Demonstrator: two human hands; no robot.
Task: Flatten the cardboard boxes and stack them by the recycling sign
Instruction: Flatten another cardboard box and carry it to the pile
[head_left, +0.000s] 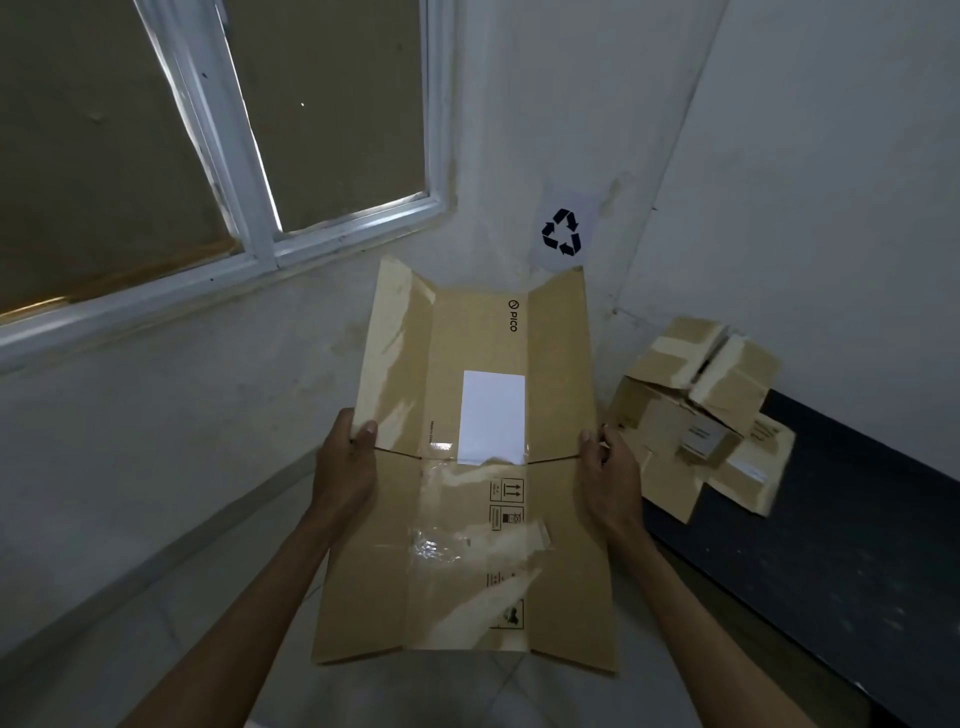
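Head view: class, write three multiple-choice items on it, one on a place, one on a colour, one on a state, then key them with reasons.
1. Where is the recycling sign?
A. on the wall
B. on the floor
C. on the window

2. What colour is the label on the held box?
A. red
B. white
C. green

3. The held box is:
A. flattened
B. sealed shut
C. crushed into a ball

Key: 1 A, it is stuck to the wall above the box. 2 B, a plain white rectangle. 3 A, it lies open as a flat sheet between the left hand and right hand.

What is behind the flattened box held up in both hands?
Above the flattened box the recycling sign shows on the wall; the box's top corner covers its lower edge. The wall and floor behind the cardboard are hidden.
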